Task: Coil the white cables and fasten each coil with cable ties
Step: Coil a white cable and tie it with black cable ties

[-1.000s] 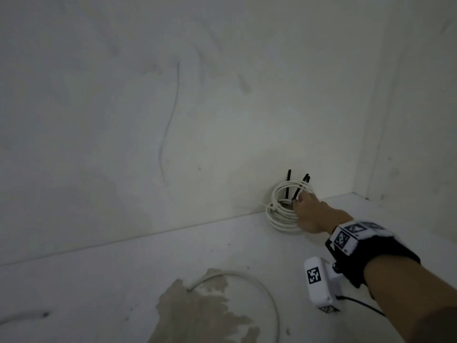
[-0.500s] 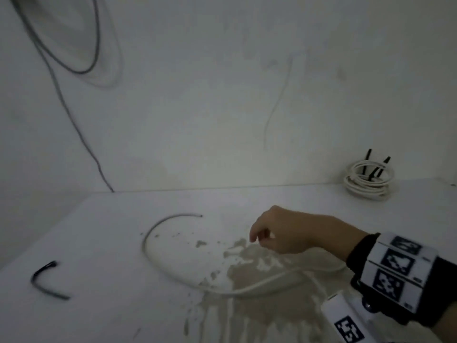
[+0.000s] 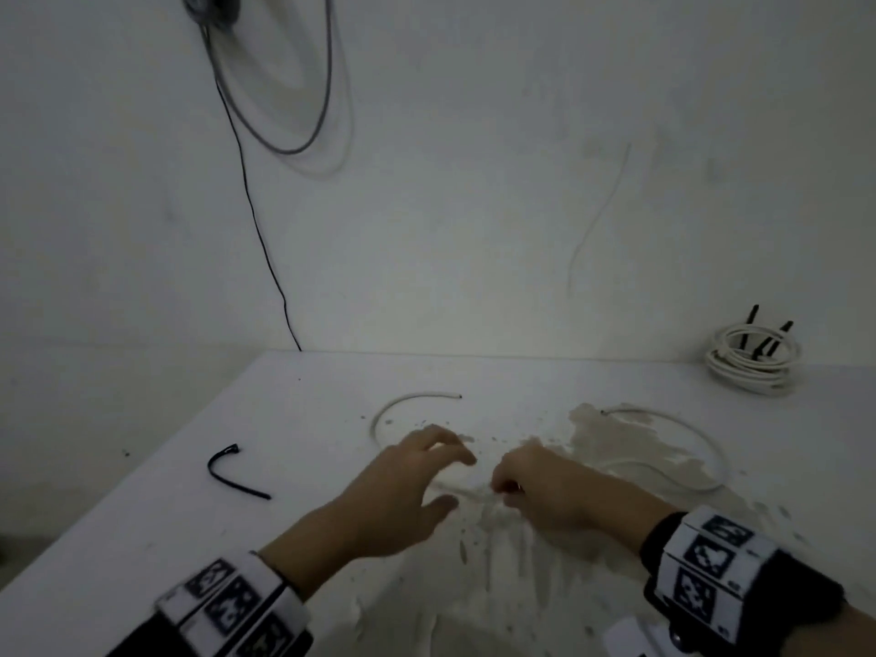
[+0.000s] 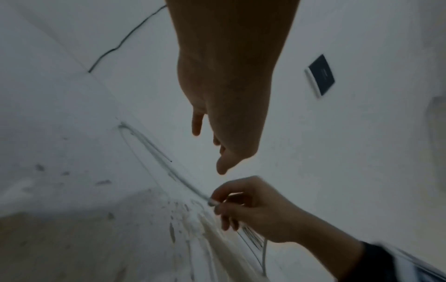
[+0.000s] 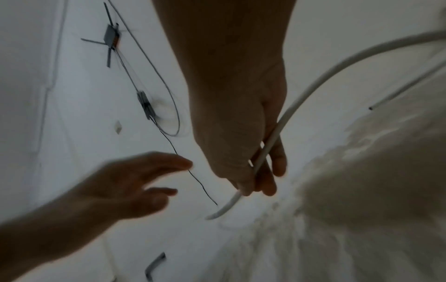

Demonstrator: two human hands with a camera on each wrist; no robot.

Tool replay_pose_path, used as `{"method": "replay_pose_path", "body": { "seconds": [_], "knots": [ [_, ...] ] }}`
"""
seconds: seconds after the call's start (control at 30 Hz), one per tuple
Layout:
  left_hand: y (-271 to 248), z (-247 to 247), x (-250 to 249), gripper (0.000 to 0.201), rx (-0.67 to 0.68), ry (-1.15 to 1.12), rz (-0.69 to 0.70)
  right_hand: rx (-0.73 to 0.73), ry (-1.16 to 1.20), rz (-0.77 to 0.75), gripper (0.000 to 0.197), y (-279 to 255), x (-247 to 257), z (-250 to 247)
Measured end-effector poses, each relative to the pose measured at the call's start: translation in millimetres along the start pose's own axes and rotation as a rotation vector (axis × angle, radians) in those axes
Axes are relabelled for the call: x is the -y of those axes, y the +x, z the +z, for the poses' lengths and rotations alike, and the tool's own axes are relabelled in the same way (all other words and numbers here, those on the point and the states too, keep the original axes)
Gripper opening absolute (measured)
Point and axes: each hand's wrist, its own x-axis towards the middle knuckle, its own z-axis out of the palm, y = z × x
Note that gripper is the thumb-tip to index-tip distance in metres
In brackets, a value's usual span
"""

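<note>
White cable (image 3: 663, 419) middle behind hands

White cable (image 5: 299, 99), blk tie (image 3: 232, 471), white table (image 3: 142, 490).

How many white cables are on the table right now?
2: a tied coil at the far right by the wall, and a loose cable mid-table, held by the right hand.

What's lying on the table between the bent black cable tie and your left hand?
Nothing: in the head view the white tabletop between the bent black cable tie and the left hand is bare, apart from small specks.
</note>
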Motion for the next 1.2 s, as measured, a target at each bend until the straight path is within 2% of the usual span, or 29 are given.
{"method": "replay_pose_path", "body": {
  "seconds": [0.07,0.13,0.2,0.27,0.3,0.37,0.47,0.5,0.57,0.67,0.73,0.77,0.87,0.97,1.07,1.2],
  "knots": [
    [9.7,1.2,11.6,0.049,-0.111,0.029,-0.071,-0.211,0.047,-0.072,0.014,-11.1,5.4,-27.9],
    [19.5,-2.2,20.8,0.051,-0.233,-0.007,-0.125,-0.477,0.142,-0.151,0.011,-25.1,9.2,-62.1],
    [27.9,-6.1,22.7,0.04,-0.382,-0.027,-0.145,-0.641,0.229,-0.177,0.009,-40.2,9.8,-95.7],
    [36.6,-13.5,23.7,0.019,-0.521,-0.122,-0.221,-0.79,0.391,-0.157,0.011,-55.2,6.2,-125.6],
    [39.7,-17.6,23.9,0.011,-0.554,-0.209,-0.267,-0.864,0.494,-0.146,0.013,-63.2,3.2,-140.1],
    [43.7,-25.3,19.1,0.018,-0.52,-0.372,-0.325,-0.957,0.635,-0.122,0.02,-75.2,-6.5,-159.7],
    [50.1,-38.5,0.2,0.018,-0.416,-0.682,-0.35,-0.975,0.698,-0.06,0.024,-78.5,-19.7,-166.0],
    [54.1,-42.4,-5.0,0.017,-0.457,-0.796,-0.366,-0.967,0.724,-0.048,0.025,-77.0,-21.4,-164.5],
    [65.1,-51.7,-11.7,0.017,-0.633,-1.048,-0.451,-0.924,0.741,-0.055,0.032,-73.0,-19.3,-158.2],
    [80.0,-67.7,-18.7,0.02,-0.875,-1.577,-0.555,-0.806,0.49,-0.121,0.048,-64.6,-9.9,-137.8],
    [85.0,-74.1,-20.9,0.03,-0.971,-1.839,-0.56,-0.737,0.405,-0.164,0.049,-55.8,-2.3,-122.2],
    [86.3,-74.9,-21.8,0.033,-0.997,-1.892,-0.559,-0.731,0.462,-0.178,0.047,-51.4,1.5,-116.5],
    [83.9,-73.7,-28.4,0.03,-1.023,-1.874,-0.572,-0.836,0.769,-0.169,0.025,-41.1,12.3,-115.4],
    [76.3,-68.3,-33.8,0.022,-0.951,-1.706,-0.551,-0.875,0.913,-0.171,0.024,-36.6,18.1,-119.2],
    [65.4,-65.2,-36.9,0.018,-0.838,-1.474,-0.506,-0.822,0.816,-0.169,0.015,-34.6,18.2,-120.6],
    [54.3,-65.2,-35.0,0.022,-0.711,-1.184,-0.424,-0.782,0.493,-0.03,0.016,-36.2,13.4,-121.6]
  ]
}}
